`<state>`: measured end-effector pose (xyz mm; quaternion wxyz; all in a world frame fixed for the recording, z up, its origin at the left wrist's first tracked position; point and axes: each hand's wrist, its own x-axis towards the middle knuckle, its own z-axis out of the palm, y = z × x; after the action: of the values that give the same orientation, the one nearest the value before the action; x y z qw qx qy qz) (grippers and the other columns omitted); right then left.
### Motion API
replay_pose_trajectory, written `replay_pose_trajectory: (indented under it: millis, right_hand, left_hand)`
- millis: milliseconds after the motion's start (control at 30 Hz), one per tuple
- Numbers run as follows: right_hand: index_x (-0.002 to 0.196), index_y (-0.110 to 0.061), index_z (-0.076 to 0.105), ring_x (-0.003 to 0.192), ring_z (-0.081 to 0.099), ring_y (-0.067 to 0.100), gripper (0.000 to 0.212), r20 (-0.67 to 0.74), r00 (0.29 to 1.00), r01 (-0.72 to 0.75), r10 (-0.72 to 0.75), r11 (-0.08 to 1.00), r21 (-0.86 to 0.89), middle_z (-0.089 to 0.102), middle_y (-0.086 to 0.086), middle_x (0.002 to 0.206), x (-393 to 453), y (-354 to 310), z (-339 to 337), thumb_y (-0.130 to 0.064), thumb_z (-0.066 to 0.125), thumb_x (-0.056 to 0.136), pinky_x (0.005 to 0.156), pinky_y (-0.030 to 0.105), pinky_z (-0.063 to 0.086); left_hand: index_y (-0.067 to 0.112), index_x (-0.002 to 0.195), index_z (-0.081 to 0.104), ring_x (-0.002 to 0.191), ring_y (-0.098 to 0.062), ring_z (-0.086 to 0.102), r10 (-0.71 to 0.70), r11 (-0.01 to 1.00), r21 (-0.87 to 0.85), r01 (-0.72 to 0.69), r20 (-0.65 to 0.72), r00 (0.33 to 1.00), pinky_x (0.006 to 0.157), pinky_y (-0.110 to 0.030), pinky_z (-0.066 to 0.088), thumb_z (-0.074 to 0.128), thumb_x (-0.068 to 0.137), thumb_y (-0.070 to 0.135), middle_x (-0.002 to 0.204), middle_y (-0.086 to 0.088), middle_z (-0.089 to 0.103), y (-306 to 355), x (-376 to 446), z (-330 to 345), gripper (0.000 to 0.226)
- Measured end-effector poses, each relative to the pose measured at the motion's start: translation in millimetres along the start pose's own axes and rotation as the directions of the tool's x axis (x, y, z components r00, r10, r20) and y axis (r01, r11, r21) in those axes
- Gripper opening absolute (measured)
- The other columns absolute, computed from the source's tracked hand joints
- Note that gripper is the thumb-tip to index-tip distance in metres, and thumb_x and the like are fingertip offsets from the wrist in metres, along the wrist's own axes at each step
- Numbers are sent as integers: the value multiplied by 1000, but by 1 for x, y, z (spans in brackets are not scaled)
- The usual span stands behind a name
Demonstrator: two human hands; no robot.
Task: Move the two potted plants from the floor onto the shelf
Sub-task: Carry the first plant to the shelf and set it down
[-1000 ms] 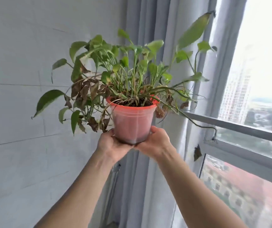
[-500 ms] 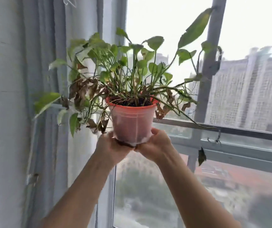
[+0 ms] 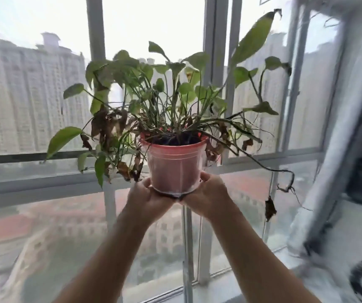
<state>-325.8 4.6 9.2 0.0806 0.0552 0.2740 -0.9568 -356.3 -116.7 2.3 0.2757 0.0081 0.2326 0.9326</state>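
In the head view, you held the potted plant (image 3: 175, 165) up at chest height in front of the window (image 3: 33, 95), well off the floor. Your left hand (image 3: 148, 199) and right hand (image 3: 206, 196) cupped the base of the red pot from either side, fingers curled under and round its bottom edge, probably so that the weight sat in your palms and the pot stayed upright without spilling soil. The trailing stems (image 3: 280, 171) hung past the rim on the right, near the blurred curtain (image 3: 333, 149), and could snag there. No shelf showed plainly; the room to your right was blurred, while open air lay around the leaves elsewhere.
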Motion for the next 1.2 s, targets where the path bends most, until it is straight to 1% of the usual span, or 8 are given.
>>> replay_pose_trajectory:
  millis: [67, 167, 233, 367, 533, 800, 1033, 1200]
  right_hand:
    - [142, 4, 48, 134, 40, 56, 62, -52, 992, 121, -119, 992, 32, 45, 41, 143, -9, -32, -23, -26, 16, 99, 115, 69, 25]
    - [142, 4, 48, 128, 45, 56, 60, -148, 957, 260, -250, 964, 50, 49, 42, 138, -31, -79, -62, -26, 18, 100, 106, 69, 35]
    - [139, 7, 51, 117, 52, 55, 58, -204, 914, 361, -350, 932, 18, 56, 43, 125, -43, -108, -83, -23, 21, 99, 93, 67, 44]
    - [122, 7, 62, 118, 53, 51, 51, -310, 825, 493, -473, 870, -14, 60, 40, 122, -63, -156, -112, -19, 28, 95, 100, 64, 41]
    - [103, 10, 65, 104, 57, 52, 44, -367, 729, 602, -578, 797, -59, 69, 42, 94, -70, -209, -140, -13, 39, 75, 80, 64, 48]
    - [135, 4, 58, 131, 46, 52, 55, -417, 631, 662, -655, 734, -151, 55, 36, 136, -88, -271, -184, -20, 24, 99, 114, 64, 29]
    - [95, 9, 77, 103, 62, 47, 55, -510, 504, 722, -697, 664, -194, 72, 35, 102, -129, -319, -226, -19, 29, 98, 75, 57, 50]
    - [99, 7, 75, 104, 60, 47, 52, -532, 491, 749, -690, 646, -148, 73, 34, 99, -155, -364, -269, -20, 30, 99, 77, 60, 48]
  left_hand:
    - [-18, 141, 38, 112, -31, 53, -54, 996, -70, 55, 19, 998, 70, -16, 57, 35, 102, -7, 151, -38, 35, -33, 17, 16, 40]
    - [-11, 145, 39, 142, -43, 37, -333, 930, -93, 356, 199, 922, 120, -45, 30, 29, 102, 15, 152, -35, 36, -76, 54, 36, 51]
    - [-12, 142, 42, 143, -51, 29, -440, 892, -14, 452, 211, 873, 121, -57, 17, 24, 101, 22, 149, -38, 38, -105, 82, 55, 57]
    - [-12, 140, 46, 131, -55, 39, -512, 846, 6, 532, 286, 810, 103, -67, 30, 24, 99, 21, 142, -40, 45, -156, 127, 89, 57]
    - [-12, 139, 47, 133, -53, 40, -621, 767, 75, 637, 335, 708, 100, -68, 34, 24, 99, 23, 144, -39, 44, -199, 183, 126, 58]
    - [-18, 106, 62, 104, -56, 56, -707, 695, 180, 696, 344, 618, 83, -70, 42, 39, 79, 13, 104, -45, 65, -274, 240, 160, 47]
    - [-15, 116, 61, 116, -54, 53, -782, 611, 233, 757, 323, 532, 109, -68, 31, 41, 79, 14, 114, -43, 63, -365, 273, 191, 50]
    - [-17, 110, 61, 100, -56, 59, -796, 595, 269, 758, 329, 508, 82, -72, 43, 39, 83, 14, 106, -45, 65, -423, 290, 217, 47]
